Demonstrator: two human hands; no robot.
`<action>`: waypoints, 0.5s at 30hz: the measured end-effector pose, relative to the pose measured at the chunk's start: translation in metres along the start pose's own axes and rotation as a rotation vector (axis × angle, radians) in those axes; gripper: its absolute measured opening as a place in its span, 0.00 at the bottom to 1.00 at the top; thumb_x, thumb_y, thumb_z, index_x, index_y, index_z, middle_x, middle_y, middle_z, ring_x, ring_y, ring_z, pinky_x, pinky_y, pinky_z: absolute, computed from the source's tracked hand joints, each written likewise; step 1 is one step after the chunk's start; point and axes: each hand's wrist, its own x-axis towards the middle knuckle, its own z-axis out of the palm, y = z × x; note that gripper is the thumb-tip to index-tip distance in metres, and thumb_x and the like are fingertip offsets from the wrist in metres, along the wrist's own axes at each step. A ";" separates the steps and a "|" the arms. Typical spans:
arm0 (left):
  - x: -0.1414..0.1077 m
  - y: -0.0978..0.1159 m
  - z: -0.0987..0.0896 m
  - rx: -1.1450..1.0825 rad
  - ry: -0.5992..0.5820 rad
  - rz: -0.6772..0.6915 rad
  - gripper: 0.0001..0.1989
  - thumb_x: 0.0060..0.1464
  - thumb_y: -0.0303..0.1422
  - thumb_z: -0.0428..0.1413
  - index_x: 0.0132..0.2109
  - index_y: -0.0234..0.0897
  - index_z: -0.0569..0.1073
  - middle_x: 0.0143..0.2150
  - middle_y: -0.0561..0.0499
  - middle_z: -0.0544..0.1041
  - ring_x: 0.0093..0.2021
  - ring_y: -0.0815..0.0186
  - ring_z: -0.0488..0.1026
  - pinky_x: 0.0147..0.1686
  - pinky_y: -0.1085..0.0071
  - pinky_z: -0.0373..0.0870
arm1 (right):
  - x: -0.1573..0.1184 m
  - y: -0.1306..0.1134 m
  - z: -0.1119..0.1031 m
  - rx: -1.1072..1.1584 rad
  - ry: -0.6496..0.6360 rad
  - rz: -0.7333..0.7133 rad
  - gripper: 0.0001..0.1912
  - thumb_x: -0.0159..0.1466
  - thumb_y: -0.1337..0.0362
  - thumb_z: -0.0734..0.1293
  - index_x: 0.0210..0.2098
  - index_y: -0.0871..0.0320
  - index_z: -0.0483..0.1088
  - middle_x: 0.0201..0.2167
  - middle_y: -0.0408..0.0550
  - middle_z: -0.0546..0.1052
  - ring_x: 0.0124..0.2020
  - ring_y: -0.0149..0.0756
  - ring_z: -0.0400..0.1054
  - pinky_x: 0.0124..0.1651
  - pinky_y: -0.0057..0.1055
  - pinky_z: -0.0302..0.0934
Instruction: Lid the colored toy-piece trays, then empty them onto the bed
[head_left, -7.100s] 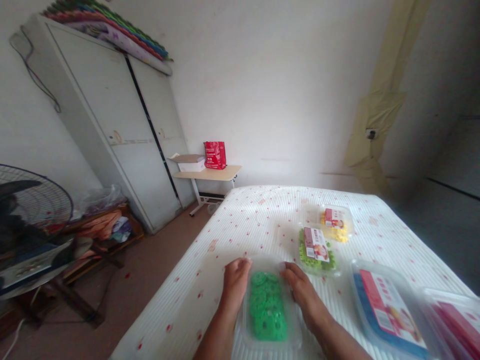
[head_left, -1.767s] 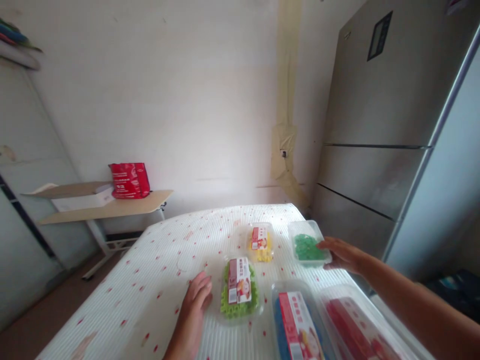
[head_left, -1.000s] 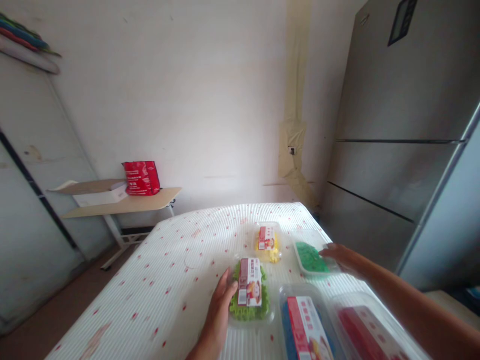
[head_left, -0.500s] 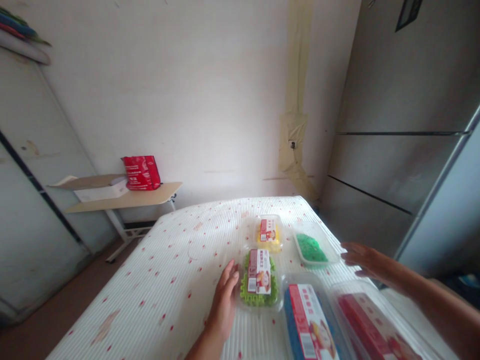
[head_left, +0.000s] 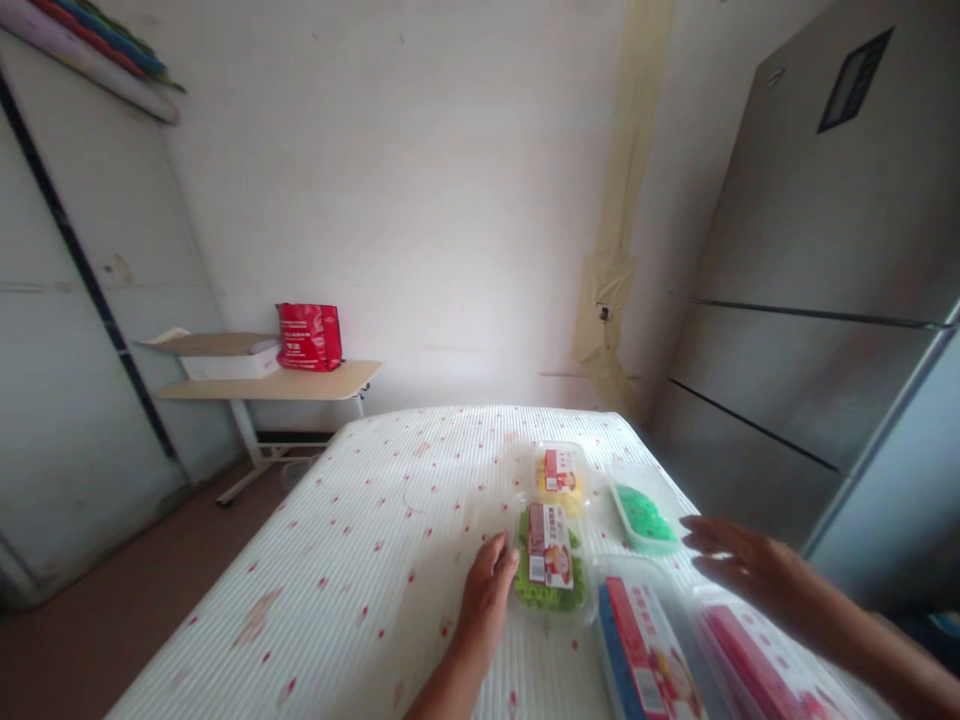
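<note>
My left hand (head_left: pixel 487 590) rests with fingers apart against the left side of a clear box with light green contents (head_left: pixel 551 595). Beyond it lies a smaller box with yellow contents (head_left: pixel 562 475). My right hand (head_left: pixel 731 550), fingers spread, is beside the right edge of a clear box with green contents (head_left: pixel 645 515); whether they touch cannot be made out. Nearer to me lie a long box with blue contents (head_left: pixel 619 640) and one with red contents (head_left: pixel 750 650).
A white cloth with red spots covers the table (head_left: pixel 360 530). Behind at left, a small desk (head_left: pixel 330 382) bears a red bag (head_left: pixel 309 338) and a white box (head_left: pixel 232 362). A grey refrigerator (head_left: pixel 795 370) stands at the right, close to my right arm.
The view has tilted, so the table and boxes appear shifted right and slightly lower. Both hands keep about the same places beside the boxes.
</note>
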 end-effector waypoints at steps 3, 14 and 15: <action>-0.001 0.000 0.000 0.032 -0.008 0.057 0.21 0.52 0.43 0.48 0.47 0.34 0.70 0.50 0.44 0.72 0.52 0.59 0.66 0.53 0.65 0.59 | 0.016 -0.033 0.020 0.028 -0.126 -0.097 0.21 0.59 0.55 0.60 0.49 0.56 0.67 0.41 0.52 0.77 0.40 0.41 0.73 0.43 0.35 0.67; -0.001 -0.003 0.006 -0.010 0.086 0.047 0.09 0.42 0.30 0.52 0.35 0.35 0.70 0.33 0.51 0.72 0.35 0.66 0.67 0.36 0.74 0.61 | 0.071 -0.043 0.106 -0.087 -0.138 -0.183 0.20 0.57 0.61 0.59 0.48 0.56 0.66 0.27 0.46 0.79 0.27 0.37 0.73 0.31 0.31 0.65; 0.000 -0.002 0.006 -0.032 0.106 0.021 0.07 0.41 0.29 0.52 0.32 0.35 0.69 0.29 0.52 0.70 0.33 0.67 0.66 0.34 0.74 0.60 | 0.072 -0.047 0.107 -0.078 -0.141 -0.178 0.20 0.57 0.61 0.59 0.48 0.56 0.66 0.27 0.46 0.79 0.27 0.37 0.73 0.30 0.31 0.64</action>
